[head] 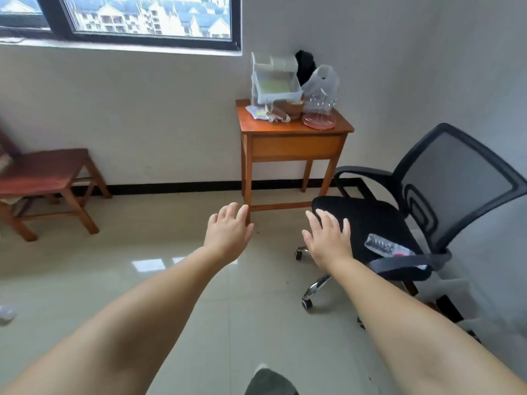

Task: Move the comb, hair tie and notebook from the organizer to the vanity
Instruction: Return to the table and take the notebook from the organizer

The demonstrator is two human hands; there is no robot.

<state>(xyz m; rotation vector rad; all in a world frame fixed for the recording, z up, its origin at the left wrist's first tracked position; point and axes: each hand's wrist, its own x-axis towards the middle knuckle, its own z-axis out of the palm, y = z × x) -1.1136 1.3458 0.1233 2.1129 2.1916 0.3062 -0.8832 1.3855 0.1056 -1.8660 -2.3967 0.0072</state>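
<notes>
A white tiered organizer (274,78) stands at the back of a small wooden vanity table (295,129) against the far wall. A pale green flat item (273,86), possibly the notebook, lies in its lower tray. I cannot make out the comb or the hair tie from here. My left hand (228,230) and my right hand (328,238) are stretched forward over the floor, well short of the table. Both hold nothing, and their fingers are spread.
A black mesh office chair (422,212) with a remote control (385,246) on its seat stands right of the table. On the tabletop are a clear plastic bag (320,81), a pink-based wire stand (319,121) and crumpled papers (268,112). A wooden stool (48,178) stands left.
</notes>
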